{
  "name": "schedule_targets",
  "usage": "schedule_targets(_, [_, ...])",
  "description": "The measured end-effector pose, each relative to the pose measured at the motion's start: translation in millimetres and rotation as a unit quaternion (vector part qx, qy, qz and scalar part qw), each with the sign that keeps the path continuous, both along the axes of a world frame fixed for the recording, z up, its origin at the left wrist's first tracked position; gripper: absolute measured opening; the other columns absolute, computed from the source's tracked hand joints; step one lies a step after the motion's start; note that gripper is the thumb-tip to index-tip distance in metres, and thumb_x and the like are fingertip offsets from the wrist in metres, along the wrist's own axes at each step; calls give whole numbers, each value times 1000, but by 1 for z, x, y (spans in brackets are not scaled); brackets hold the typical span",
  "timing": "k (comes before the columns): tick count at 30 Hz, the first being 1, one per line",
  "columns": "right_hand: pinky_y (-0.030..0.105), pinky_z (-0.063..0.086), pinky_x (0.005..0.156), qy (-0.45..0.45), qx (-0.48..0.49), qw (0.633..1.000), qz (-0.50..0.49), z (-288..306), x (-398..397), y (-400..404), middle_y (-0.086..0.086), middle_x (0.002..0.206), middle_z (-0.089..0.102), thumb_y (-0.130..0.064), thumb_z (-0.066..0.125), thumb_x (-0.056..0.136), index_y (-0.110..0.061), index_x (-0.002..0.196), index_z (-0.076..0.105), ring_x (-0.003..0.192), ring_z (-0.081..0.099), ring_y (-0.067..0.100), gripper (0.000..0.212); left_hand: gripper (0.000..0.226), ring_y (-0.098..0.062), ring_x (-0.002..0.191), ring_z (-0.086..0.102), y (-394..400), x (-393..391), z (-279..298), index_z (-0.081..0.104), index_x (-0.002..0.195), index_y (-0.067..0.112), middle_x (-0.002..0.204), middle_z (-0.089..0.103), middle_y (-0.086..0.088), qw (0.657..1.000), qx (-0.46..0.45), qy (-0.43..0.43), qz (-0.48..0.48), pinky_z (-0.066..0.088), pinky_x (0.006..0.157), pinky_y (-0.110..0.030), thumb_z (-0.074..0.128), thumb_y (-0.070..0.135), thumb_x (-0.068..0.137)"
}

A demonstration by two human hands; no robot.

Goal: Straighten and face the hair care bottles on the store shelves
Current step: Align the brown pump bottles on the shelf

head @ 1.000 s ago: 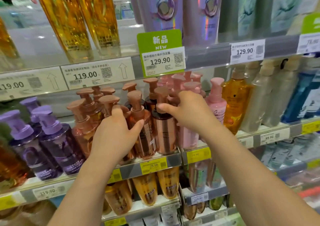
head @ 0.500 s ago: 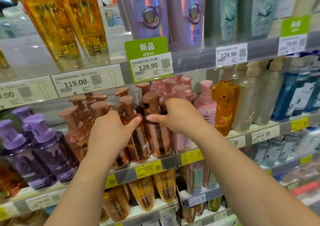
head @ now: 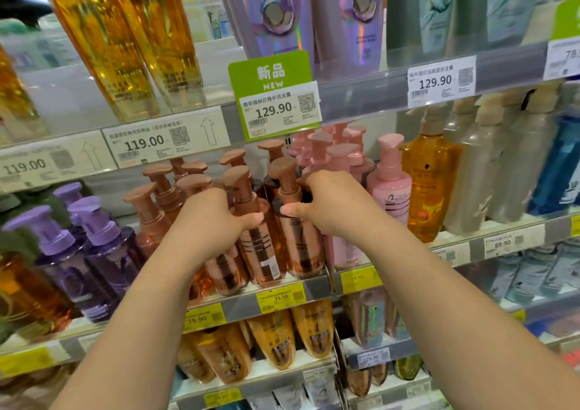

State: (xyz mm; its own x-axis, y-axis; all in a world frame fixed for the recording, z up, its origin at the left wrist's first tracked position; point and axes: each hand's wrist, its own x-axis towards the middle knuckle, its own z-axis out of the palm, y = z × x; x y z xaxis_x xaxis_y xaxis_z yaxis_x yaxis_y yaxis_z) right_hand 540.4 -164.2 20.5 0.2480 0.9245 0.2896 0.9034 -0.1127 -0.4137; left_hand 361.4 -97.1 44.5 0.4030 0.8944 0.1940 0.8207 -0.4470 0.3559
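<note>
Gripping 2 rose-gold pump bottles at the front edge of the middle shelf [head: 310,287], I hold 1 in each hand. My left hand [head: 208,221] curls around the left bottle [head: 251,237], thumb on its shoulder. My right hand [head: 332,204] wraps the neck of the right bottle [head: 298,240], thumb across the front. Both bottles stand upright and touch each other. Pink pump bottles [head: 389,186] stand just right of them, purple bottles [head: 94,246] toward the shelf's left end.

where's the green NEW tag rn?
Head view, upper centre: the green NEW tag hangs from the upper shelf rail, right of the 119.00 price label and directly above the copper pump bottles.
</note>
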Motion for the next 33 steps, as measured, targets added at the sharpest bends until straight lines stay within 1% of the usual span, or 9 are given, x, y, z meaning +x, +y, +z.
schedule_targets(2, [36, 50, 75, 0, 1, 1000, 5, 0, 0, -2, 5, 107, 71, -58, 67, 87, -19, 106, 69, 101, 64, 27, 43, 53, -11, 57, 58, -11, 6, -7, 50, 71, 13, 57, 57, 0, 997, 64, -3, 38, 31, 44, -26, 68, 63, 77])
schedule_targets(6, [36, 50, 77, 15, 5, 1000, 9, -2, 0, -5, 4, 110, 70, -59, 66, 88, -20, 109, 69, 103, 63, 26, 44, 67, -24, 63, 53, -18, 11, -22, 47, 70, 11, 65, 53, -5, 985, 147, -6, 92, 37, 48, -32, 60, 77, 70])
schedule_targets(10, [35, 47, 78, 22, 9, 1000, 13, -1, 0, -8, 4, 115, 70, -55, 67, 89, -21, 113, 68, 108, 62, 27, 42, 57, -18, 58, 49, -10, 6, -13, 45, 69, 11, 66, 55, -6, 994, 76, -24, 69, 33, 49, -33, 72, 61, 75])
schedule_targets(14, [37, 50, 80, 26, 7, 999, 16, -1, -1, -10, 6, 112, 70, -53, 67, 90, -19, 110, 68, 107, 63, 28, 39, 43, -24, 83, 66, -5, 0, -13, 56, 93, 8, 104, 70, -9, 998, 2, -61, 30, 46, 65, -30, 73, 46, 82])
schedule_targets(15, [37, 49, 79, 25, 6, 1000, 15, -1, -1, -10, 6, 112, 70, -53, 66, 90, -19, 110, 67, 106, 63, 29, 39, 46, -23, 80, 66, -7, 2, -14, 56, 95, 8, 98, 71, -8, 997, 16, -67, 37, 46, 64, -29, 73, 48, 83])
schedule_targets(18, [37, 48, 75, 12, 0, 1000, 13, 0, -2, -10, 9, 110, 70, -55, 65, 90, -17, 109, 65, 104, 63, 30, 43, 61, -12, 59, 49, -19, 11, -21, 48, 78, 11, 67, 58, -3, 990, 93, -52, 90, 36, 47, -29, 66, 69, 74])
schedule_targets(22, [39, 51, 77, 5, -13, 1000, 18, 0, 0, -10, 9, 110, 70, -57, 64, 91, -15, 111, 64, 103, 63, 31, 47, 77, -22, 52, 52, -17, 11, -28, 46, 66, 9, 54, 54, -6, 981, 167, 9, 94, 40, 45, -32, 53, 86, 63])
schedule_targets(29, [34, 41, 70, 34, -33, 998, 49, 6, 7, -7, 10, 110, 69, -52, 64, 93, -15, 109, 64, 102, 63, 31, 40, 64, -22, 56, 49, -12, 9, -18, 44, 67, 6, 60, 52, -9, 990, 118, 16, 80, 29, 46, -34, 69, 65, 72])
schedule_targets(33, [33, 39, 70, 37, -37, 996, 67, 6, 9, -8, 13, 111, 69, -49, 62, 95, -12, 105, 62, 104, 62, 33, 39, 52, -22, 56, 57, -10, 7, -8, 49, 79, 6, 66, 60, -12, 998, 15, 8, 68, 37, 50, -33, 72, 52, 78])
